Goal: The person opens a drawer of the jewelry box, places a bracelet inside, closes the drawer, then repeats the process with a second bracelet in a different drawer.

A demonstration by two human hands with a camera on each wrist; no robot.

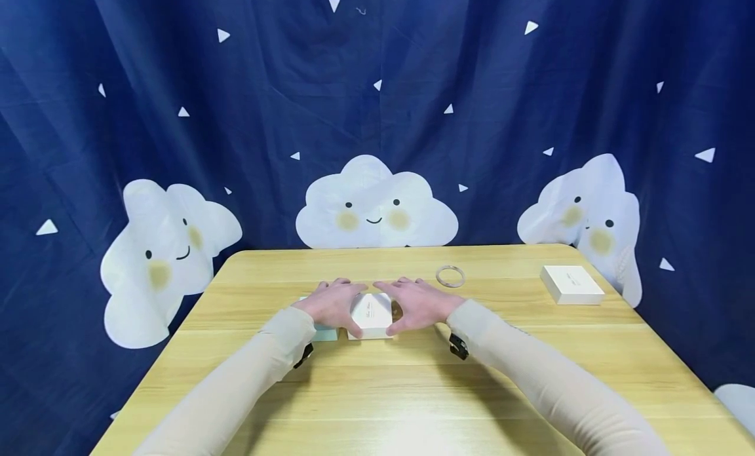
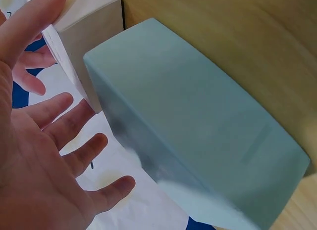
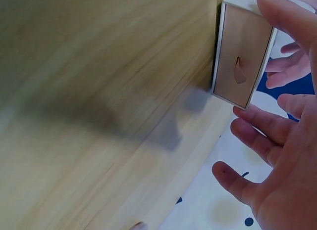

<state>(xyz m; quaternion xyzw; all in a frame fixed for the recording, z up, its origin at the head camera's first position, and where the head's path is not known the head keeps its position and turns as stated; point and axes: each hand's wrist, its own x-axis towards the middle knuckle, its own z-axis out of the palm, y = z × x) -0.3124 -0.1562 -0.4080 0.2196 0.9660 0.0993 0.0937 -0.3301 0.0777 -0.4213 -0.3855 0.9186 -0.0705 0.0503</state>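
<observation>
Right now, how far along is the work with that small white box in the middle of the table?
Early. Both hands, left hand and right hand, are at the sides of the small white box on the table, fingers spread, with no firm grip yet. A pale blue box sits beside it. The ring and second white box lie untouched.

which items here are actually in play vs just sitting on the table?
In play:
small white cardboard box, between both hands
left hand, fingers spread at its side
right hand, likewise
pale teal rectangular box, beside it under the left hand

Lying about:
silver ring bangle
flat white box, far right
</observation>
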